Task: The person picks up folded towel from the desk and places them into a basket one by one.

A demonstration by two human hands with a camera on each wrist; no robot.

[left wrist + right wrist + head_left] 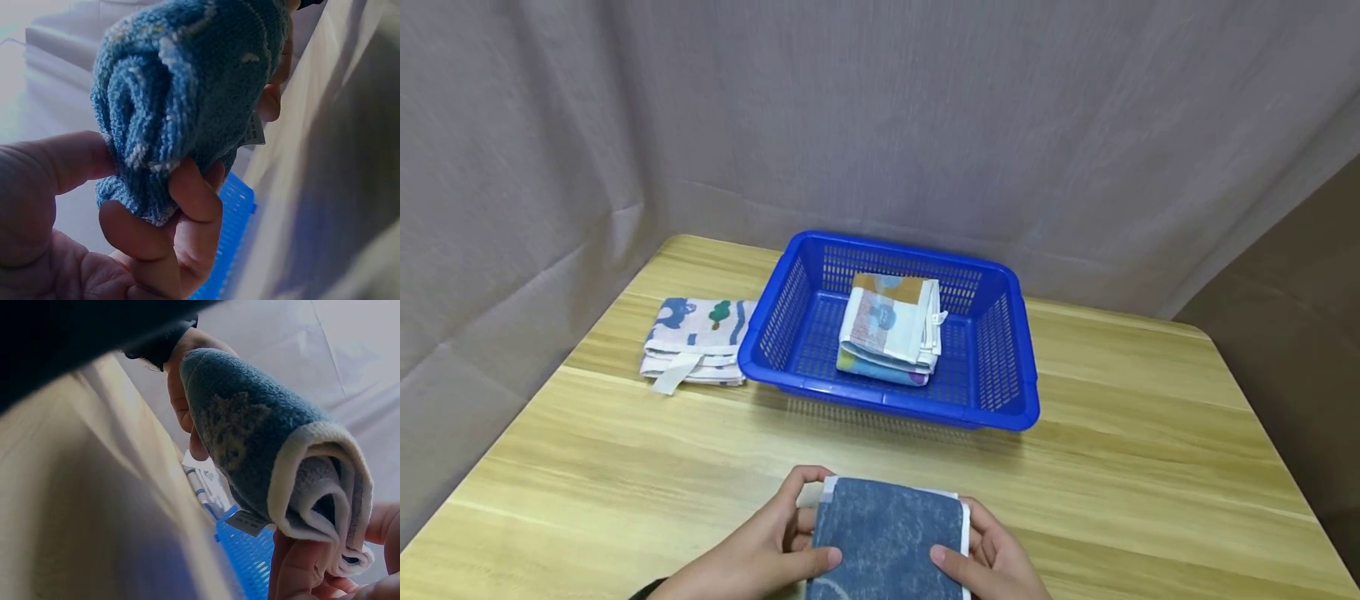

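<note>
A folded dark blue towel (887,537) with white edging is held above the table's near edge. My left hand (775,542) grips its left side, thumb on top and fingers beneath; my right hand (996,554) grips the right side the same way. The left wrist view shows the towel's rolled layers (181,87) between thumb and curled fingers. In the right wrist view its white-bordered folds (319,487) sit in the right hand's fingers, and a small label (245,522) sticks out below.
Beyond the hands stands a blue plastic basket (887,398) with folded towels (891,321) stacked inside. Left of it, partly behind its rim, lies a folded white patterned towel (696,337) with a tag. Grey curtains (880,125) hang behind the wooden table (1150,467).
</note>
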